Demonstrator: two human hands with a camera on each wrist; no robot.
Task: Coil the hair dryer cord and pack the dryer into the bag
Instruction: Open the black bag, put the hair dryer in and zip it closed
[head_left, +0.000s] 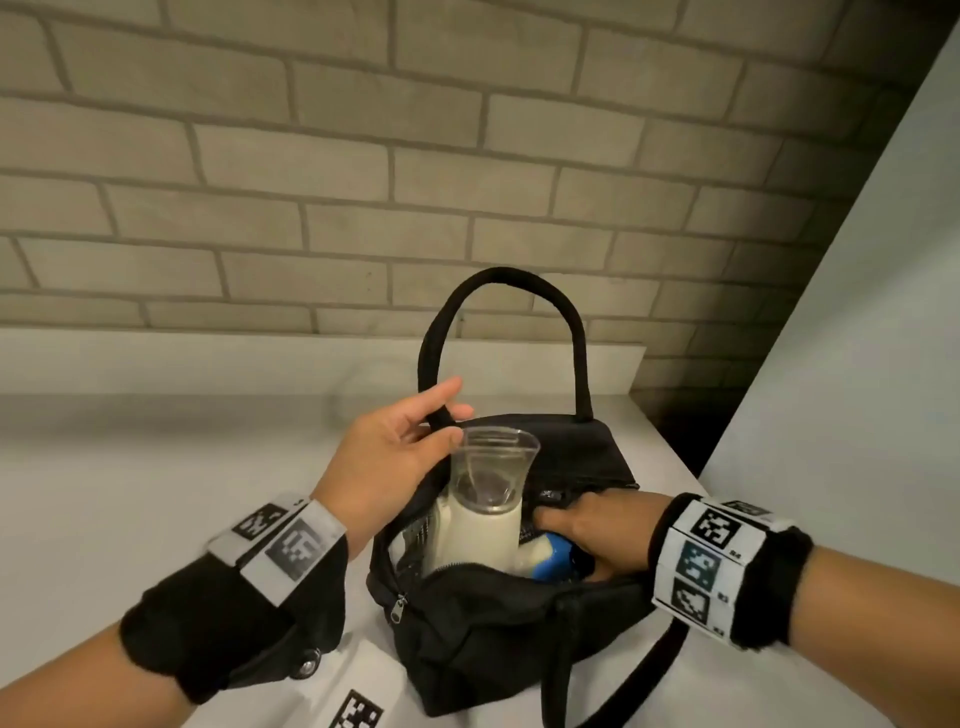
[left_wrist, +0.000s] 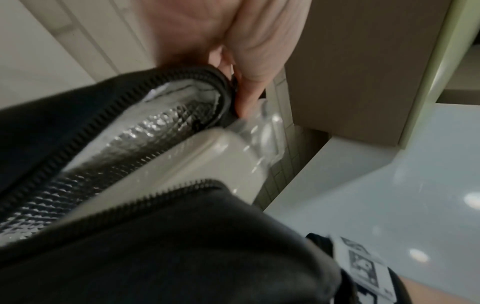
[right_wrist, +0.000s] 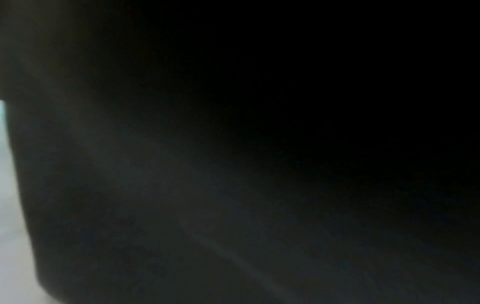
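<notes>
A black bag (head_left: 467, 639) with silver lining (left_wrist: 116, 148) stands unzipped on the white counter (head_left: 156, 493). The cream hair dryer (head_left: 483, 535) stands in it, its clear nozzle (head_left: 493, 457) sticking up above the opening. My left hand (head_left: 410, 441) pinches the bag's rim at the far left, beside the nozzle; the left wrist view shows its fingers (left_wrist: 249, 90) on the zipper edge. My right hand (head_left: 597, 525) reaches into the bag from the right and grips the dryer's blue-and-cream end (head_left: 553, 558). The cord is hidden. The right wrist view is dark.
A brick wall (head_left: 363, 156) runs close behind the counter, and a white panel (head_left: 857, 338) closes the right side. The bag's handle loop (head_left: 519, 280) stands up at the back. A long strap (head_left: 649, 670) trails off front right. A marker card (head_left: 358, 717) lies in front.
</notes>
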